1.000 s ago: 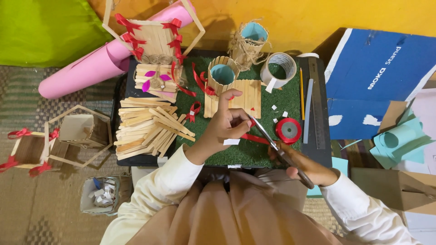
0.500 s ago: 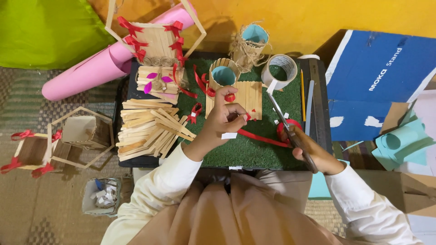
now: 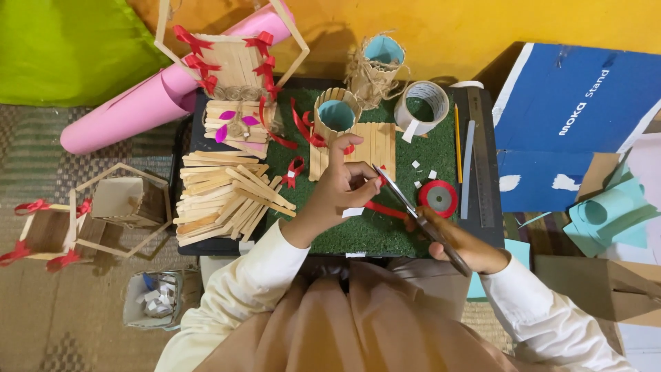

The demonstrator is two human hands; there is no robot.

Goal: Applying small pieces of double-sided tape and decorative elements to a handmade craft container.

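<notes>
My left hand (image 3: 339,191) pinches the end of a red ribbon (image 3: 383,209) above the green mat (image 3: 385,234). That ribbon runs right to a red spool (image 3: 438,198) lying on the mat. My right hand (image 3: 460,246) grips scissors (image 3: 413,210), whose blades point up-left and meet the ribbon right beside my left fingers. A small white scrap (image 3: 352,212) sits under my left hand. Just beyond the hands lies a flat panel of wooden sticks (image 3: 368,148) with a stick-covered cup (image 3: 337,114) on it.
A pile of loose wooden sticks (image 3: 224,196) lies left on the black board. A tape roll (image 3: 425,105), twine-wrapped cup (image 3: 377,63), pencil (image 3: 457,141) and ruler (image 3: 468,165) sit at the back right. Stick frames (image 3: 117,207) and a pink paper roll (image 3: 138,103) lie left, a blue box (image 3: 571,117) right.
The scissors swung from pointing far up toward the tape roll down to the ribbon by my left fingers. My left hand stayed on the ribbon and shifted slightly.
</notes>
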